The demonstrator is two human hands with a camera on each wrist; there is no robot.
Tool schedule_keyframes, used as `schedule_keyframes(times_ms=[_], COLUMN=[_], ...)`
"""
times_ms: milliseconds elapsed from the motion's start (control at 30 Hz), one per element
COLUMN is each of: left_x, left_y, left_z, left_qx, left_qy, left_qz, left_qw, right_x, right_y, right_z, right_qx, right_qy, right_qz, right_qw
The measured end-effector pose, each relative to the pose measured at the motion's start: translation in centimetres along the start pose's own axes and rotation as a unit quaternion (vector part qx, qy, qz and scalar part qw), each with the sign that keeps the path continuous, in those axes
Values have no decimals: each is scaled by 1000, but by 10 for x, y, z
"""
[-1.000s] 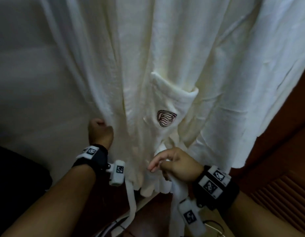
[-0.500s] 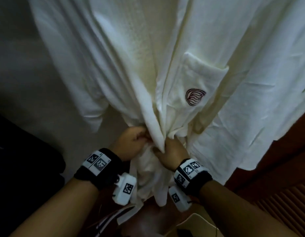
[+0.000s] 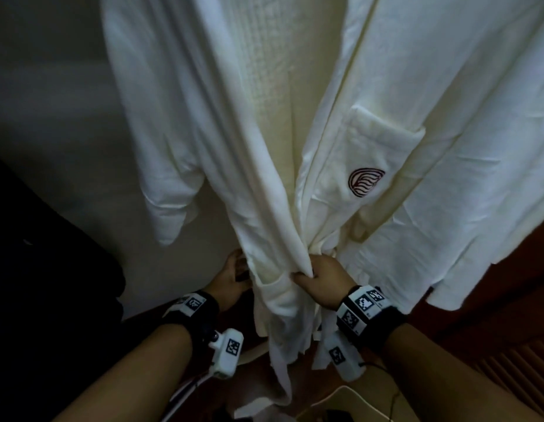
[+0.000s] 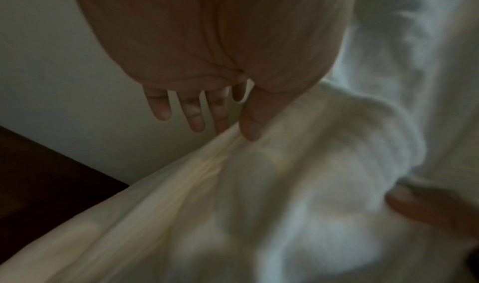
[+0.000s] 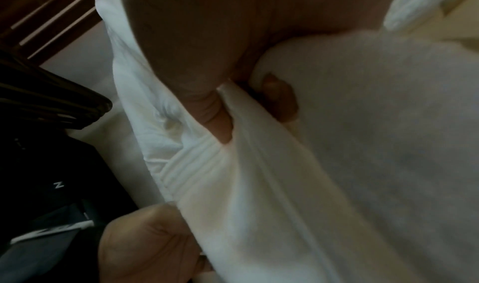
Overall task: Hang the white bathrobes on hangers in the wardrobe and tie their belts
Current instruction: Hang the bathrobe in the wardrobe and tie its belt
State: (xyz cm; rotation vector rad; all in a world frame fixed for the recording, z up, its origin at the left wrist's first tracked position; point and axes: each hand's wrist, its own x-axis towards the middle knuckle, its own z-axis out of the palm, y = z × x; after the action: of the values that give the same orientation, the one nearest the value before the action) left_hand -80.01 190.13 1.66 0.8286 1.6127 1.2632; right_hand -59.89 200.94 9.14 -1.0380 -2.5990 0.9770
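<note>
The bathrobe (image 3: 264, 147) hangs mid-frame. The right hand (image 3: 321, 278) pinches its front edge; the left hand (image 4: 207, 94) is relaxed, fingers straight. Hold the fronts together, then find the belt.

Matt white waffle-weave cloth bathrobe (image 3: 264, 117); dark slatted wood panel (image 3: 514, 370)

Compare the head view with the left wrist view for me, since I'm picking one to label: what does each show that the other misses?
Head only: the bathrobe's pocket emblem, a hanging sleeve, and the right hand gripping the front edge.

Left wrist only: the left hand's fingers straight and spread, thumb resting on the cloth.

Both: white bathrobe fabric, and the left hand at the robe's side.
</note>
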Motion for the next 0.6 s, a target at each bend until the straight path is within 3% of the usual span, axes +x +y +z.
schedule_keyframes(times_ms=[167, 233, 300, 400, 467, 600], left_x=[5, 7, 8, -2, -11, -33], left_y=[16, 14, 5, 0, 12, 47], left_z=[1, -7, -22, -59, -87, -130], left_qx=[148, 270, 323, 338, 321, 207], left_qy=[12, 3, 33, 163, 208, 320], left_qz=[91, 70, 49, 46, 35, -12], left_qw=[985, 960, 944, 926, 923, 925], right_x=[-10, -13, -15, -17, -18, -19], right_y=[3, 3, 5, 9, 15, 21], right_z=[-8, -11, -16, -26, -31, -36], right_qx=[-20, -14, -20, -55, -80, -111], right_qy=[-37, -22, 0, 29, 40, 45], right_qz=[-15, -8, 8, 29, 40, 53], right_qw=[999, 1000, 1000, 998, 995, 991])
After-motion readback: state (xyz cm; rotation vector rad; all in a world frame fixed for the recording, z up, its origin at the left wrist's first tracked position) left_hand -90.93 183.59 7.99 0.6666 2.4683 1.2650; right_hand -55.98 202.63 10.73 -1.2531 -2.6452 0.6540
